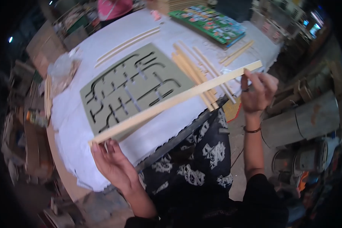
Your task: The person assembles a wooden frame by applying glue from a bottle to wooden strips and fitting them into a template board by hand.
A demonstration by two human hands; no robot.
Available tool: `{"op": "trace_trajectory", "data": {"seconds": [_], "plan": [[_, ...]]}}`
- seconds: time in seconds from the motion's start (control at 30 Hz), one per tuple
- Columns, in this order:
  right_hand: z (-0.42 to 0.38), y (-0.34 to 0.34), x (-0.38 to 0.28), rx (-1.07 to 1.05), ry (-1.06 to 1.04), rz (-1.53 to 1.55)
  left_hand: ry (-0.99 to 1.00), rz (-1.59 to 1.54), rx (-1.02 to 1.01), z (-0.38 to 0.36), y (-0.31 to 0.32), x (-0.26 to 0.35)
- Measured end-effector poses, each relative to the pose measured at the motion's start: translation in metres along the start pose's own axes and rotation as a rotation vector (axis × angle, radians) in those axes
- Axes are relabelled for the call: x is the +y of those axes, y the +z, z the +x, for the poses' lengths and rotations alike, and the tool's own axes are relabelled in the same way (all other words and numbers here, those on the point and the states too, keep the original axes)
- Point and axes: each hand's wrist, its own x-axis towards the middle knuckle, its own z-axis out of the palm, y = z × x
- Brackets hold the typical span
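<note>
A long pale wooden strip (178, 95) is held up at a slant across the front of the table. My left hand (112, 163) grips its lower end between thumb and fingers. At the upper right, my right hand (259, 89) pinches the strip close to its other end. Behind the strip lies a grey-green board (114, 81) with dark curved and straight slots or markings; its near edge is partly hidden by the strip. Beside the board, several loose wooden strips (193, 70) lie in a bundle.
A white cloth or sheet (72, 152) covers the table. A green patterned box or board (211, 24) rests at the back right, two thin strips (129, 43) at the back left. A crumpled plastic bag (62, 72) sits left. Metal drums (302, 119) stand at right. A person in pink (114, 8) is behind.
</note>
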Motion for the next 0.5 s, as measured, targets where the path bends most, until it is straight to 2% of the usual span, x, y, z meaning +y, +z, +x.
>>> {"op": "trace_trajectory", "data": {"seconds": [0.07, 0.2, 0.33, 0.5], "plan": [[0.019, 0.000, 0.002, -0.119, -0.144, 0.021, 0.035, -0.004, -0.017, 0.009, -0.009, 0.006], [0.058, -0.004, -0.006, -0.329, -0.335, 0.113, 0.135, 0.111, 0.102, 0.025, -0.025, 0.014], [0.082, 0.008, -0.021, -0.316, -0.424, 0.177, 0.284, 0.207, 0.117, 0.036, -0.037, 0.020], [0.093, 0.023, -0.029, -0.351, -0.386, 0.286, 0.519, 0.421, 0.002, 0.046, -0.051, 0.036]]}}
